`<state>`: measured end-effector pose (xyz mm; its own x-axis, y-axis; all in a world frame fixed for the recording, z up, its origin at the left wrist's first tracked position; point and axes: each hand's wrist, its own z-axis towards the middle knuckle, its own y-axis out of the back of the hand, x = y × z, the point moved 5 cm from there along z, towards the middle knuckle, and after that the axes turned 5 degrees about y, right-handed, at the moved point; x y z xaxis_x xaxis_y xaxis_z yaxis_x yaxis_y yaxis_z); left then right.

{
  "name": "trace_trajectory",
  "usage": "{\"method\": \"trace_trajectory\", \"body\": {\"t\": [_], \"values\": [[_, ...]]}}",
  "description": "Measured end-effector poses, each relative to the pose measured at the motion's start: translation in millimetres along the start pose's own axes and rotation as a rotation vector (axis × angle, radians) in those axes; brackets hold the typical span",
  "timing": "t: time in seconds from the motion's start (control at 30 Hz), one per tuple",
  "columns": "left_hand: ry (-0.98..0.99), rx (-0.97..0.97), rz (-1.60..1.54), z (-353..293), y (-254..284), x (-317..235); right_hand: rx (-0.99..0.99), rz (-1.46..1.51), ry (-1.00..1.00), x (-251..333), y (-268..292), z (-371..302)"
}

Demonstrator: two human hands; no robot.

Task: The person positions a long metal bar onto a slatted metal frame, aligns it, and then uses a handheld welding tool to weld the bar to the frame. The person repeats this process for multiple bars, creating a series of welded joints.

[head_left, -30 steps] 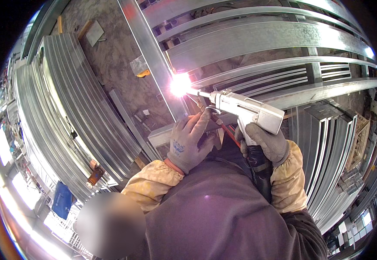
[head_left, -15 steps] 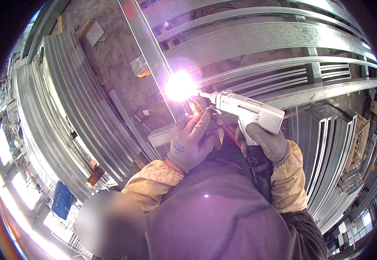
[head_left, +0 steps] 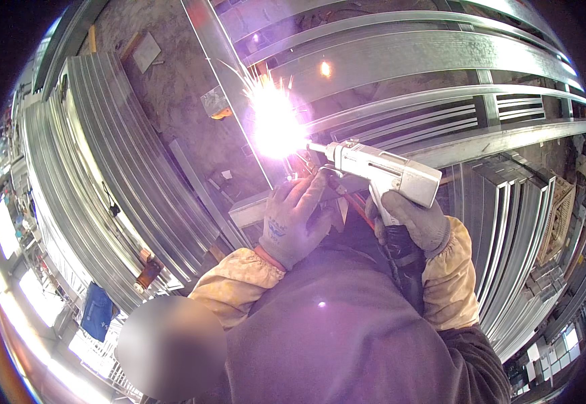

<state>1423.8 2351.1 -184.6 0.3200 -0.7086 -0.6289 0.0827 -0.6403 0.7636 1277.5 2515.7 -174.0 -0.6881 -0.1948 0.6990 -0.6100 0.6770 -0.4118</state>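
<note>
My right hand (head_left: 416, 221), in a grey work glove, is closed round the grip of a white handheld welding gun (head_left: 390, 170). The gun's thin nozzle points left into a blinding glow (head_left: 275, 124), where sparks fly upward. That glare hides the nozzle's end and the spot on the metal bar (head_left: 220, 50) that runs up and away. My left hand (head_left: 295, 225), also gloved, lies just below the glow with its fingers stretched toward it. Its fingertips are close to the nozzle and the frame's corner; what they touch there cannot be made out. A black cable sleeve (head_left: 404, 266) hangs from the gun's grip.
A frame of parallel metal bars (head_left: 400, 57) spreads to the upper right. Stacked long metal profiles (head_left: 128, 155) stand at left, with more profiles (head_left: 508, 236) at right. A yellow-and-grey tool (head_left: 217, 106) lies beyond the bar. A brown bottle (head_left: 148, 275) rests on the left stack.
The glow has grown taller and now throws sparks upward; a small orange spot shows on a bar behind it. Both hands and the gun have barely moved.
</note>
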Motion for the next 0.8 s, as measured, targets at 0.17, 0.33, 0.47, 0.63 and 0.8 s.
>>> {"method": "trace_trajectory", "body": {"t": [0.17,0.33,0.47,0.63,0.8], "values": [[-0.006,-0.007,0.011,-1.6,-2.3,1.3,0.021,0.039,-0.062,-2.5,3.1,-2.7],[-0.016,-0.018,0.017,-1.7,0.0,-1.4,0.05,0.065,-0.037,0.5,0.9,-3.0],[-0.011,-0.001,0.012,-1.7,-0.8,-1.7,0.042,0.053,-0.048,0.3,0.6,-5.5],[-0.016,-0.021,0.013,-2.8,-0.6,-3.6,0.046,0.056,-0.082,-2.8,2.0,-6.9],[-0.012,-0.017,0.005,-3.3,-1.1,-4.7,0.025,0.035,-0.011,-5.4,0.4,-6.1]]}}
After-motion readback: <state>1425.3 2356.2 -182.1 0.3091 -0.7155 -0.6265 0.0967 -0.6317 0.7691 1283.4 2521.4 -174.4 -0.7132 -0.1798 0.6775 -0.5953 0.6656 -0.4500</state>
